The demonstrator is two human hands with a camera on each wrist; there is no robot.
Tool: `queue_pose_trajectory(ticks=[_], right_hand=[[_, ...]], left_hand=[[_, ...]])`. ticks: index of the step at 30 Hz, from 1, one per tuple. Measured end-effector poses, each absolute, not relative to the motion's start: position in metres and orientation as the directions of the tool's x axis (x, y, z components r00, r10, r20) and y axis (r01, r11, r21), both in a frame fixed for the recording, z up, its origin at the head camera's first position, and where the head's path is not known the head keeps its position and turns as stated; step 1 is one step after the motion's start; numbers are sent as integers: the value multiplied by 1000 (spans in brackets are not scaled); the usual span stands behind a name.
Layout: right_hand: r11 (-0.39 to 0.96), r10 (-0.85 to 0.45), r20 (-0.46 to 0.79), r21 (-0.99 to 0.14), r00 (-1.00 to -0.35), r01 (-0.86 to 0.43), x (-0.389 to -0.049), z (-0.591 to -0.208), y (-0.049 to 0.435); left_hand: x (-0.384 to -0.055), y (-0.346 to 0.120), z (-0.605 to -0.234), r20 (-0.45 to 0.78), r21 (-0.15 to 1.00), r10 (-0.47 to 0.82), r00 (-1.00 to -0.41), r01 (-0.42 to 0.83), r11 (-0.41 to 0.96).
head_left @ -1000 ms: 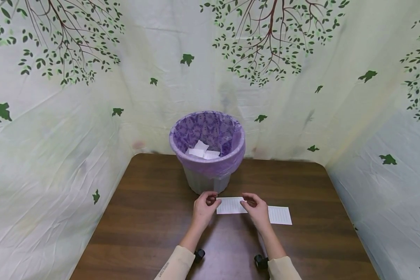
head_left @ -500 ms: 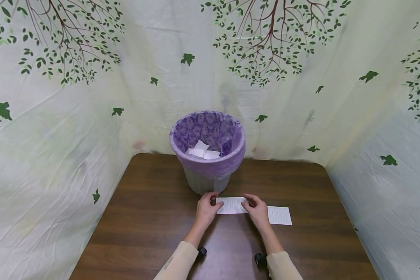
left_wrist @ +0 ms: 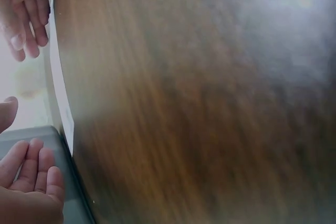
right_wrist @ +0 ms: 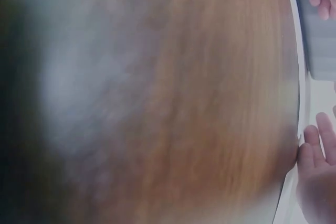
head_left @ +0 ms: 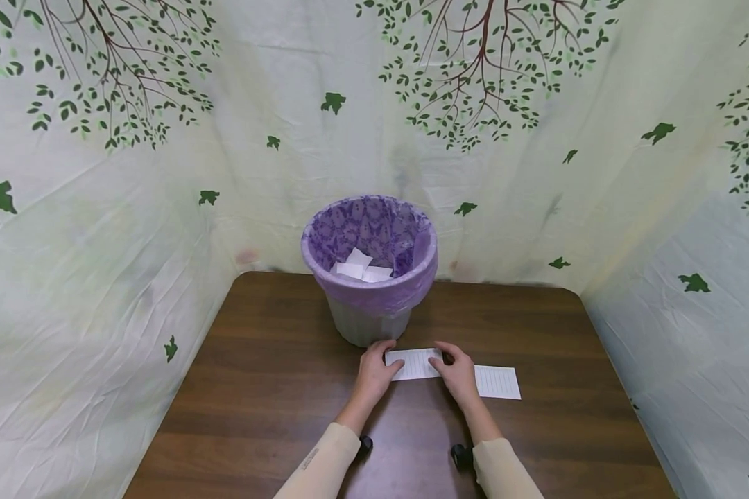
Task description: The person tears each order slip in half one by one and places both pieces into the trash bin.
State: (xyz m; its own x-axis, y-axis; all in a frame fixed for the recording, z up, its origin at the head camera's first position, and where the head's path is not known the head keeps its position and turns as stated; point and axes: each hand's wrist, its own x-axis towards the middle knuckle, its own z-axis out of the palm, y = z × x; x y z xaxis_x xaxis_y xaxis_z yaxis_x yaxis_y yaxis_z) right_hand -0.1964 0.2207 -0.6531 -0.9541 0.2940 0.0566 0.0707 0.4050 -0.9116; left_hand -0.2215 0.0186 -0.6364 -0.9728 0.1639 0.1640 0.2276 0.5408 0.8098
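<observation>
A white lined paper slip [head_left: 417, 364] lies on the brown table between the two hands, close in front of the bin. At its left end is my left hand [head_left: 373, 374], thumb over the slip and fingers at its far corner, with a gap between them. My right hand [head_left: 458, 376] is at its right end, thumb and forefinger apart in a C shape. A second lined slip [head_left: 498, 382] shows to the right of that hand, its left part hidden. In the left wrist view, the fingers [left_wrist: 32, 169] of my left hand are relaxed and bent.
Behind the slips stands a grey bin [head_left: 368, 327] with a purple patterned liner [head_left: 374, 294]. Several white paper pieces [head_left: 356, 267] lie inside it. A leaf-printed white curtain [head_left: 274, 208] surrounds the table [head_left: 274, 388] at the back and sides.
My left hand has shifted right, its thumb moving farther over the slip's left end. The near slip has turned slightly. My right hand has barely moved.
</observation>
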Motion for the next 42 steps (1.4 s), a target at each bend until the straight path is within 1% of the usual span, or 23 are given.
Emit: queue_pose_trajectory(ticks=[6,9,15,18,26,32,37,42], right_hand=[[434,237,131,-901,-963,-15,-203,-653,216],[466,200,161,-883,-966,-50,-206,-654,214],[557,153,163,-829,-975,-51,-210,-657,210],[603,123,180,-795,-976,-71,-211,-657,209],[698,87,208,-711,-974,-89,-208,-656,203],[728,71,234,-676,-970,-110,-205,-658,197],[719,85,214,-689,-973,-89,-204,-658,192],[748,68,194,-660,-979,-79,-203,-657,189]], left_hand=[[-227,25,-644,188,764,206,-960,275,584],[-230,28,-647,175,739,226,-958,279,614],[-229,32,-647,135,742,239,-962,257,619],[-228,33,-646,118,740,237,-964,244,626],[-231,33,-649,171,694,255,-952,300,655],[-229,32,-649,198,666,251,-948,318,675],[-228,33,-650,193,663,251,-949,314,680],[-229,33,-649,188,664,253,-949,313,679]])
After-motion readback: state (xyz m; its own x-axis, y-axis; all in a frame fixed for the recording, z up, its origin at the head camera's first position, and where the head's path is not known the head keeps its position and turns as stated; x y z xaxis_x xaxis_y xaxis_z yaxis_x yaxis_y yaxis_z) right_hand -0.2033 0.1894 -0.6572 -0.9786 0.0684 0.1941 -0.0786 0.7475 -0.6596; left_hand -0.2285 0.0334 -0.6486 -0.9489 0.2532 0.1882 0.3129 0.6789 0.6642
